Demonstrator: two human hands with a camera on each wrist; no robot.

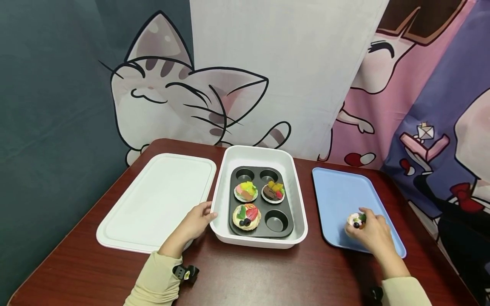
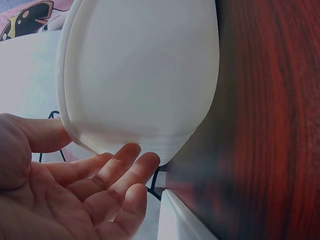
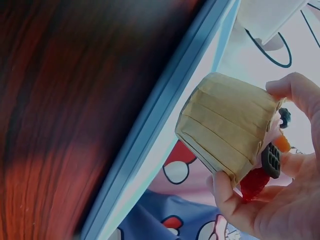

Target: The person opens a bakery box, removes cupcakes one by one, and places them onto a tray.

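Observation:
My right hand (image 1: 372, 231) pinches a toy cupcake (image 3: 227, 127) by the upper edge of its pale pleated paper cup, between thumb and fingers. Berries and other fruit top this cupcake, which is tilted in the right wrist view and held over the near part of the blue tray (image 1: 340, 191). At the near left corner of a deep white tub (image 1: 300, 199), my left hand (image 1: 197, 221) holds the rim, thumb at the edge and fingers against the outer wall. Inside the tub lies a dark muffin pan (image 1: 262, 212) bearing three fruit-topped cakes: two in the middle row, one front left.
A white board (image 1: 160, 195) with a raised rim lies left of the tub. All stand on a dark red wooden table (image 1: 260, 272). Curtains with cartoon prints (image 1: 237, 85) hang close behind the table and along its right side.

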